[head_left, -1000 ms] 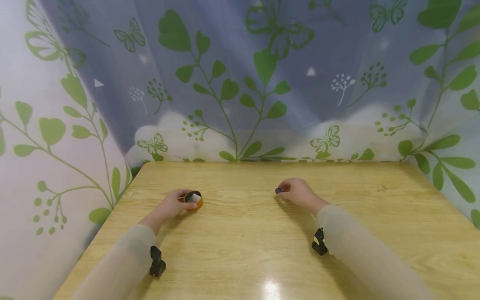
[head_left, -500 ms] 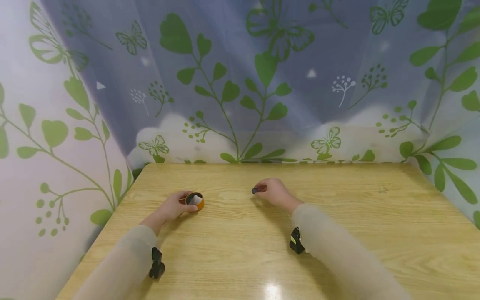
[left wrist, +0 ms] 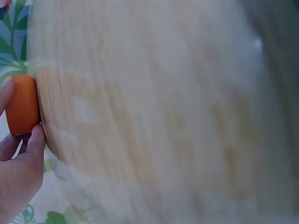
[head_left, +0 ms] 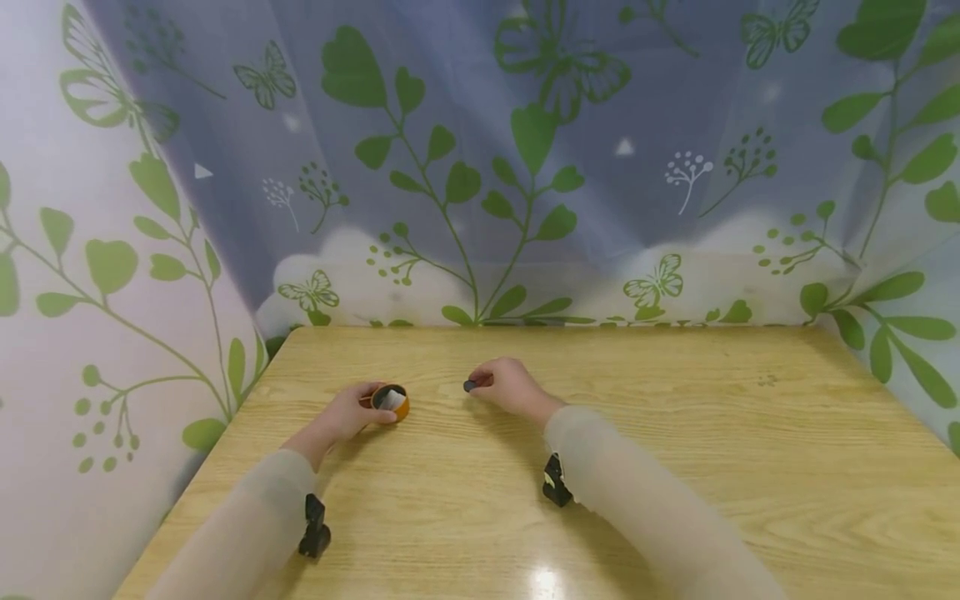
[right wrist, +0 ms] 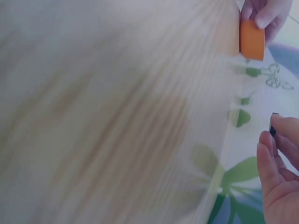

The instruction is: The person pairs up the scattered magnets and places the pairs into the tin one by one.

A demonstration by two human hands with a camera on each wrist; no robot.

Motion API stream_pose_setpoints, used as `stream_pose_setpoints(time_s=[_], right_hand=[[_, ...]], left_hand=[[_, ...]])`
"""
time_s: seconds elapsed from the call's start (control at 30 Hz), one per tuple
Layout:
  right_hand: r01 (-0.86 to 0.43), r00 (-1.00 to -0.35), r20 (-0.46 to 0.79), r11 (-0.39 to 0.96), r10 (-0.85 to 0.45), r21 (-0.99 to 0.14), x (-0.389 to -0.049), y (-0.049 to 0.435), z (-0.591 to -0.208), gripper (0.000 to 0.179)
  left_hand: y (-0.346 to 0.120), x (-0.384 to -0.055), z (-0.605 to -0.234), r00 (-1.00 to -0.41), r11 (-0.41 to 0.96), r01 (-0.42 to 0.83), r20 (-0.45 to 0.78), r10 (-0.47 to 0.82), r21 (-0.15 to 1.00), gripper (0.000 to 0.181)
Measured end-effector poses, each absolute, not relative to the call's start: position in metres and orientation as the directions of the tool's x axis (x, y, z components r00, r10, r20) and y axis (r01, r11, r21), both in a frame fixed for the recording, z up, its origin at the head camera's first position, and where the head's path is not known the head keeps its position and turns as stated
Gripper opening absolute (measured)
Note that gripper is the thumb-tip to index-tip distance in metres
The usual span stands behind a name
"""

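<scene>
A small round orange container (head_left: 403,411) with a dark inside stands on the left part of the table, a whitish piece (head_left: 392,401) lying in it. My left hand (head_left: 345,414) grips its side, thumb at the near rim and fingers at the far side. To the right of it, my right hand (head_left: 513,389) pinches a small dark round disc (head_left: 469,386) between thumb and fingertips, close over the wood. The right wrist view shows this disc (right wrist: 274,124) nearly edge-on, partly hidden by the fingers, with the orange container (right wrist: 252,43) beyond.
The wooden table (head_left: 675,500) reaches back to a patterned curtain (head_left: 450,167) with green leaves and butterflies. More of this cloth hangs at the left and right sides. Black wrist cameras (head_left: 313,527) sit on both forearms.
My right hand has moved left across the table with the dark disc, nearing the orange container. My left hand has kept its grip and stayed in place.
</scene>
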State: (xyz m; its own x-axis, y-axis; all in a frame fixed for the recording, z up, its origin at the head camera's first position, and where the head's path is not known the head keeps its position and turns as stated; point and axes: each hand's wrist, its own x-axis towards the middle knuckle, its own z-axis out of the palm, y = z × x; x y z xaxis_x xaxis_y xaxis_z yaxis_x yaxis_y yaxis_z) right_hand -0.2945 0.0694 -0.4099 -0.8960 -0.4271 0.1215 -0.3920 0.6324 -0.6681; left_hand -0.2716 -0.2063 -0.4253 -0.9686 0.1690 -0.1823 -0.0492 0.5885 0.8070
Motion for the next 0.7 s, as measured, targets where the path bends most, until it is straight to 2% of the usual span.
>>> stream_pose_setpoints(time_s=[0.7], right_hand=[[-0.49,-0.827,0.109,0.613,-0.551,-0.619,-0.29,-0.012,-0.403,0.021]], left_hand=[[-0.205,-0.274,-0.43,-0.973,0.604,-0.049,-0.174,0.15,0.796,0.064]])
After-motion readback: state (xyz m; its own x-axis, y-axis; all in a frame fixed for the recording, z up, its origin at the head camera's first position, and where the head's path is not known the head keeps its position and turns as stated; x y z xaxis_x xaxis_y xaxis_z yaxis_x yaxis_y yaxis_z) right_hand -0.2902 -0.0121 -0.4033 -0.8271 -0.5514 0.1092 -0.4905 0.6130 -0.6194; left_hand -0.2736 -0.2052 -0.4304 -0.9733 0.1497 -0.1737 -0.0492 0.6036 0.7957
